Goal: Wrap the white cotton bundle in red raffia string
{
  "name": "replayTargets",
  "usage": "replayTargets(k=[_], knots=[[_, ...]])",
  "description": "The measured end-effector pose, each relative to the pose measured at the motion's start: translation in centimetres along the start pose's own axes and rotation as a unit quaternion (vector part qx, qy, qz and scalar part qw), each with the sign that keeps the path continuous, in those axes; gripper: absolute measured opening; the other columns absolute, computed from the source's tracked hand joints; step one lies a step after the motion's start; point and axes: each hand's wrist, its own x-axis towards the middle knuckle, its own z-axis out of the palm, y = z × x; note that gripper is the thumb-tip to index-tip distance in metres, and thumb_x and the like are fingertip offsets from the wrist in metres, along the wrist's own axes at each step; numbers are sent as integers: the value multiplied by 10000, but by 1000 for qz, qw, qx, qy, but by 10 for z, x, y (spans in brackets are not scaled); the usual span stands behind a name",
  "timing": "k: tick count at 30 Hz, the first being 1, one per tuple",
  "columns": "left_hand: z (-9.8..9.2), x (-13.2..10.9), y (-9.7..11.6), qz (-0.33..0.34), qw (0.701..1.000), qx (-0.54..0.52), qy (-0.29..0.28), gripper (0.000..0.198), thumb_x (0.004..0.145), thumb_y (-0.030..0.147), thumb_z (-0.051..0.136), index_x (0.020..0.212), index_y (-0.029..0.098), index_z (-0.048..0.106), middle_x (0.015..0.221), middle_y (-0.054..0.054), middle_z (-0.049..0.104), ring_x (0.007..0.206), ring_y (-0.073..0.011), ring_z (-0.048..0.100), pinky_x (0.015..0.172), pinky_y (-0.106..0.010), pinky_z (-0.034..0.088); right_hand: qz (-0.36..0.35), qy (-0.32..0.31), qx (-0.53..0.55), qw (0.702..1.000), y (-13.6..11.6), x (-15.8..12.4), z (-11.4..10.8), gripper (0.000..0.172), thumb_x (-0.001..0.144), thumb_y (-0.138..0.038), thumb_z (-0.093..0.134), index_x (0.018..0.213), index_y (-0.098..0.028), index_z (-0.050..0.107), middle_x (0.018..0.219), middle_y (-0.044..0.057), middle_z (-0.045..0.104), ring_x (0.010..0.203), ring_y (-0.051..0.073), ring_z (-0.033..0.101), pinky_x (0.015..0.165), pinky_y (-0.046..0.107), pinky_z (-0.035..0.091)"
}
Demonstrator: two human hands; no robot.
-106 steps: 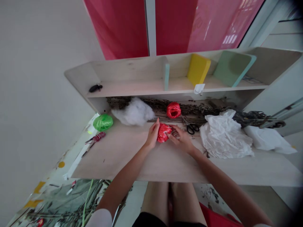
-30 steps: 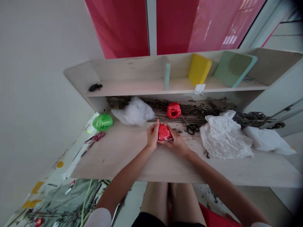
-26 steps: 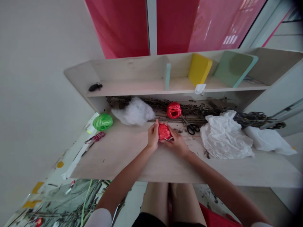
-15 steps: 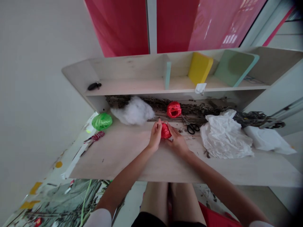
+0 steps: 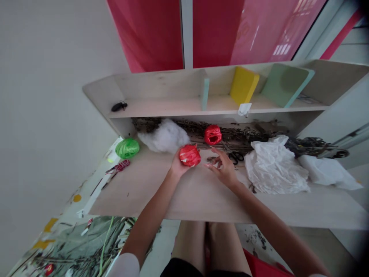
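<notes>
My left hand cups a round red ball above the tabletop. Shiny red plastic strips wrap this ball, with pale patches showing between them. To its right, my right hand is held with fingers apart and slightly curled, not touching the ball. Black-handled scissors lie just behind the right hand, partly hidden by it. Farther back sits a second red ball of plastic twine with a dark hollow in its front. A fluffy heap of white stuffing lies behind my left hand.
On the left are a green twine ball and a dark red-and-white yarn bundle. Crumpled white plastic lies at the right. Dry stems run along the back under a shelf. More plant stalks cover the floor at left.
Both hands were around the red ball together. My right hand has let go and moved right, while my left hand has shifted left with the ball, uncovering more of it.
</notes>
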Motion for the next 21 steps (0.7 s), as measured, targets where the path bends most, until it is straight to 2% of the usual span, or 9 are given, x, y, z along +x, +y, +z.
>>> replayTargets(k=[4, 7, 10, 13, 18, 21], knots=[[-1, -10, 7, -16, 999, 6, -50, 241, 871, 247, 412, 807, 178, 635, 821, -53, 719, 776, -203, 692, 750, -357, 548, 9, 3, -17, 1000, 4, 0, -2, 536, 847, -512, 611, 1280, -207, 530, 1172, 138, 625, 630, 134, 602, 513, 269, 503], [-2, -12, 6, -22, 998, 7, -62, 239, 874, 241, 408, 830, 179, 634, 818, -55, 717, 833, -215, 695, 847, -409, 536, 8, 3, -29, 1000, 1, 2, -3, 499, 867, -515, 583, 1250, -197, 551, 1149, 127, 639, 610, 127, 598, 578, 287, 521], [-5, -7, 4, -15, 998, -3, -54, 238, 871, 247, 411, 851, 176, 637, 815, -58, 718, 866, -226, 695, 908, -450, 514, 14, 5, -44, 999, -2, 2, -5, 486, 873, -519, 575, 1231, -191, 559, 1126, 121, 651, 618, 132, 605, 626, 303, 527], [-8, -1, 3, -3, 999, -24, -38, 233, 864, 245, 423, 850, 175, 645, 794, -58, 714, 881, -231, 693, 942, -457, 497, 26, 11, -49, 998, -1, 3, -8, 462, 890, -516, 546, 1213, -186, 570, 1108, 123, 657, 627, 139, 612, 613, 302, 526], [-15, 9, 2, -28, 999, -16, -4, 230, 856, 256, 437, 807, 165, 642, 812, -79, 714, 833, -231, 692, 887, -430, 512, 27, 58, -63, 996, 0, 11, -11, 424, 905, -494, 525, 1163, -166, 597, 1082, 132, 673, 643, 152, 619, 599, 301, 527], [-19, 15, -2, -26, 999, -24, -10, 179, 828, 258, 491, 795, 162, 638, 831, -85, 717, 809, -227, 688, 886, -414, 506, 10, 50, -68, 996, -8, 24, -9, 385, 911, -477, 523, 1101, -159, 626, 1050, 131, 687, 635, 153, 624, 596, 297, 522]])
